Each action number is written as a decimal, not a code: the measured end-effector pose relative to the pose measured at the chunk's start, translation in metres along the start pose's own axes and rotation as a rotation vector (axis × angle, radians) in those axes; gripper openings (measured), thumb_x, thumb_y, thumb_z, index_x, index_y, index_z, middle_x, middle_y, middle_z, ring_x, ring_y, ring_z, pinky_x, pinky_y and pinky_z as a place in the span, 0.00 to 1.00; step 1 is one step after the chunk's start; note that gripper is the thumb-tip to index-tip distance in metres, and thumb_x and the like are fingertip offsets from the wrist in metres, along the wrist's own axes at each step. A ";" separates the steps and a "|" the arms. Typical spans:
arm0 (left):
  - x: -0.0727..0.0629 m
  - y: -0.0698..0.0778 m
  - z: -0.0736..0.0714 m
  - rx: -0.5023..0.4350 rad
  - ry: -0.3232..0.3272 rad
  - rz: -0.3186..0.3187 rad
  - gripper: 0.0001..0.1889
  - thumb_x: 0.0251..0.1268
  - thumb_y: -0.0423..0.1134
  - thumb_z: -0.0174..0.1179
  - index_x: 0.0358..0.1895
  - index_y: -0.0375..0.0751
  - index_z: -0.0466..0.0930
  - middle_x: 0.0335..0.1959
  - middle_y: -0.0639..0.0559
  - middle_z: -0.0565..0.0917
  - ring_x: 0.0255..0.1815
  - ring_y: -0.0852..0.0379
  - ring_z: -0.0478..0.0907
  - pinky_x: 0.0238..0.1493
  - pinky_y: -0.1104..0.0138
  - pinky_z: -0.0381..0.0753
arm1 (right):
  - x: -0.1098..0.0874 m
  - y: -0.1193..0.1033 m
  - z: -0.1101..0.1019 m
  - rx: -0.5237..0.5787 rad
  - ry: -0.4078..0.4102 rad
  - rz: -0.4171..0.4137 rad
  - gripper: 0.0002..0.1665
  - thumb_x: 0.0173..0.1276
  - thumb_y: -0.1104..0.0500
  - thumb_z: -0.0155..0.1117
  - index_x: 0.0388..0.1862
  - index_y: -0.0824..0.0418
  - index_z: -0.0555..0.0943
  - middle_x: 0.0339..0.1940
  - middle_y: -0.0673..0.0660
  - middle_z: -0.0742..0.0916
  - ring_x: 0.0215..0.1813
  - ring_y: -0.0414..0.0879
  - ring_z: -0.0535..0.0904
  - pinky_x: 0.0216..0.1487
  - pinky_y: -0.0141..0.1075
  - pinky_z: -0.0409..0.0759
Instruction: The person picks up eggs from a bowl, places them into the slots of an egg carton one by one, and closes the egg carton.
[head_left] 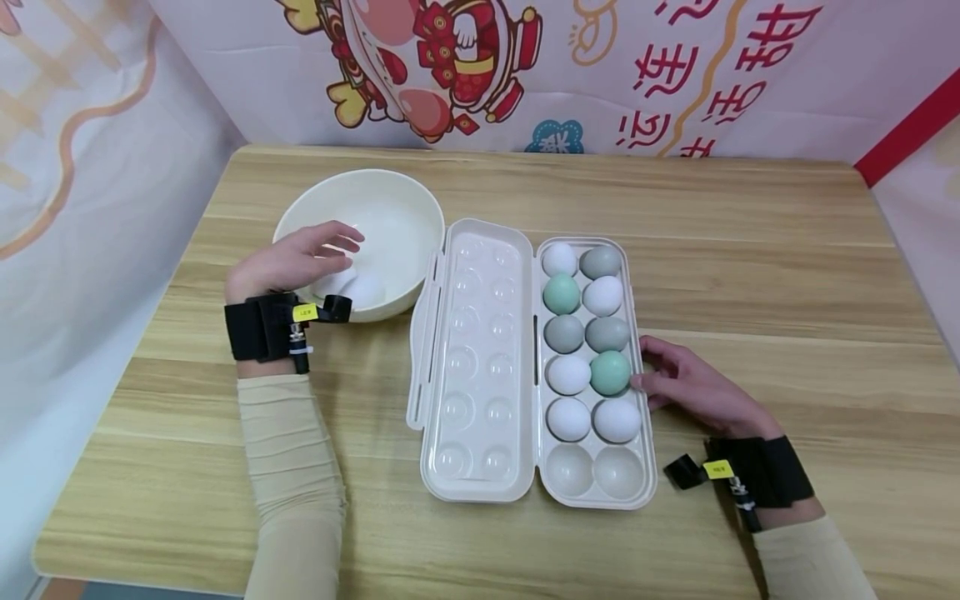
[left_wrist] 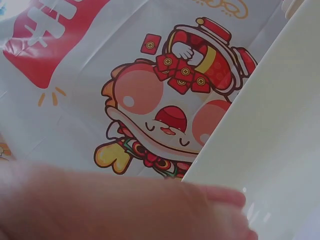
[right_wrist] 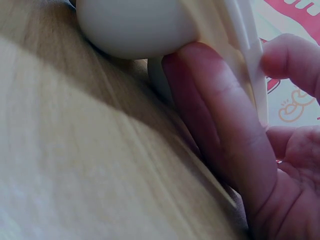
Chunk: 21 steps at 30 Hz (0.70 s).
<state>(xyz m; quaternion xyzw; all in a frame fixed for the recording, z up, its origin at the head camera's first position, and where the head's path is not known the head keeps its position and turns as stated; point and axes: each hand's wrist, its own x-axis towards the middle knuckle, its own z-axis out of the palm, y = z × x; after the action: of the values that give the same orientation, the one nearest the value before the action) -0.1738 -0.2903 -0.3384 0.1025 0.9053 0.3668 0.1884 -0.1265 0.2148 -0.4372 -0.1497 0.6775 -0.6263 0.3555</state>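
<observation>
My left hand (head_left: 300,254) is over the left side of a cream bowl (head_left: 405,208), fingers loosely bent and apart. Just below its thumb, white eggs (head_left: 366,289) lie in the bowl, one partly hidden by the hand. In the left wrist view that hand (left_wrist: 125,207) is blurred beside the bowl wall (left_wrist: 270,115). An open plastic egg carton (head_left: 537,492) holds white, grey and green eggs (head_left: 611,372) in two columns; its two nearest wells show bare plastic. My right hand (head_left: 693,387) grips the carton's right edge, with fingers (right_wrist: 235,115) beneath the rim in the right wrist view.
The carton's lid (head_left: 480,367) lies folded back to the left, close to the bowl. Everything stands on a wooden table (head_left: 750,250). A printed cloth (head_left: 247,67) hangs behind the table's far edge and along its left side.
</observation>
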 end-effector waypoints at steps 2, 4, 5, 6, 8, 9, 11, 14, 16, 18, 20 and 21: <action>0.001 0.000 0.000 0.017 -0.016 -0.011 0.20 0.70 0.28 0.50 0.63 0.29 0.65 0.62 0.31 0.69 0.65 0.36 0.64 0.62 0.46 0.63 | 0.000 0.000 0.000 0.002 0.001 -0.002 0.35 0.73 0.65 0.55 0.71 0.76 0.53 0.58 0.66 0.75 0.50 0.50 0.81 0.43 0.45 0.82; 0.002 -0.001 0.001 0.032 -0.029 -0.024 0.20 0.69 0.27 0.51 0.62 0.29 0.65 0.62 0.30 0.69 0.65 0.35 0.64 0.62 0.45 0.62 | 0.000 0.000 0.001 0.004 0.002 -0.002 0.35 0.73 0.65 0.55 0.71 0.76 0.53 0.58 0.67 0.75 0.51 0.50 0.80 0.43 0.45 0.82; 0.002 -0.001 0.001 0.036 -0.035 -0.031 0.21 0.68 0.27 0.51 0.62 0.28 0.65 0.63 0.30 0.68 0.65 0.34 0.63 0.62 0.45 0.62 | 0.000 0.000 0.001 0.004 0.001 -0.002 0.35 0.73 0.65 0.55 0.71 0.76 0.53 0.58 0.67 0.75 0.51 0.50 0.80 0.44 0.45 0.82; 0.003 -0.001 0.001 0.041 -0.037 -0.038 0.21 0.67 0.26 0.52 0.62 0.28 0.65 0.62 0.30 0.68 0.65 0.34 0.63 0.62 0.45 0.62 | 0.000 0.000 0.001 0.004 0.001 -0.002 0.35 0.73 0.65 0.55 0.71 0.76 0.53 0.59 0.67 0.75 0.51 0.50 0.80 0.44 0.45 0.82; 0.003 -0.002 0.001 0.042 -0.038 -0.050 0.22 0.65 0.25 0.52 0.62 0.28 0.65 0.62 0.29 0.68 0.65 0.34 0.63 0.62 0.45 0.62 | 0.000 0.000 0.001 0.005 0.001 0.000 0.35 0.73 0.65 0.55 0.72 0.76 0.53 0.59 0.68 0.74 0.51 0.50 0.80 0.44 0.45 0.82; 0.004 -0.003 0.001 0.044 -0.038 -0.052 0.22 0.64 0.25 0.52 0.62 0.27 0.65 0.62 0.29 0.68 0.64 0.33 0.63 0.62 0.45 0.62 | 0.000 0.000 0.000 0.006 0.001 0.003 0.36 0.73 0.65 0.56 0.72 0.75 0.53 0.59 0.68 0.74 0.51 0.50 0.80 0.44 0.46 0.82; 0.003 -0.004 0.001 0.046 -0.033 -0.065 0.23 0.62 0.24 0.52 0.62 0.27 0.65 0.62 0.30 0.68 0.64 0.32 0.64 0.61 0.45 0.63 | 0.000 0.000 0.000 0.004 0.000 0.005 0.36 0.73 0.64 0.56 0.72 0.75 0.52 0.60 0.68 0.74 0.51 0.50 0.80 0.44 0.46 0.82; 0.002 -0.004 0.000 0.074 -0.027 -0.090 0.23 0.61 0.24 0.53 0.61 0.27 0.67 0.62 0.30 0.69 0.62 0.33 0.65 0.59 0.46 0.65 | 0.000 0.000 -0.001 0.001 -0.002 0.010 0.36 0.73 0.64 0.56 0.72 0.74 0.52 0.60 0.68 0.75 0.51 0.50 0.80 0.44 0.46 0.82; 0.003 -0.003 0.000 0.128 -0.020 -0.109 0.23 0.60 0.26 0.54 0.60 0.26 0.68 0.59 0.28 0.71 0.60 0.33 0.67 0.58 0.47 0.66 | 0.000 0.000 -0.001 -0.005 0.001 0.014 0.36 0.73 0.63 0.56 0.72 0.74 0.53 0.60 0.67 0.75 0.51 0.50 0.80 0.44 0.45 0.82; 0.005 -0.002 0.000 0.180 -0.020 -0.135 0.23 0.60 0.28 0.56 0.60 0.26 0.69 0.57 0.26 0.72 0.58 0.34 0.69 0.56 0.48 0.67 | 0.000 -0.001 -0.001 -0.006 0.005 0.018 0.36 0.72 0.63 0.56 0.72 0.74 0.54 0.59 0.66 0.76 0.52 0.49 0.80 0.44 0.46 0.82; 0.006 -0.001 0.001 0.223 -0.021 -0.158 0.23 0.60 0.31 0.59 0.59 0.25 0.69 0.55 0.24 0.73 0.56 0.34 0.70 0.55 0.48 0.68 | -0.001 -0.001 -0.001 -0.011 0.009 0.019 0.35 0.72 0.63 0.57 0.72 0.73 0.55 0.59 0.66 0.76 0.52 0.49 0.80 0.44 0.46 0.82; 0.006 0.000 0.001 0.232 -0.024 -0.171 0.24 0.61 0.32 0.60 0.59 0.25 0.69 0.54 0.23 0.73 0.55 0.34 0.70 0.55 0.48 0.68 | -0.001 -0.001 -0.001 -0.010 0.008 0.021 0.35 0.72 0.63 0.57 0.72 0.73 0.55 0.59 0.66 0.76 0.52 0.49 0.80 0.44 0.46 0.81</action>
<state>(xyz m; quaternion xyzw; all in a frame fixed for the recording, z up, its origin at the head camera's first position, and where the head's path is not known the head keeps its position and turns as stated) -0.1789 -0.2881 -0.3408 0.0505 0.9446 0.2413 0.2165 -0.1267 0.2157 -0.4357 -0.1415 0.6835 -0.6198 0.3587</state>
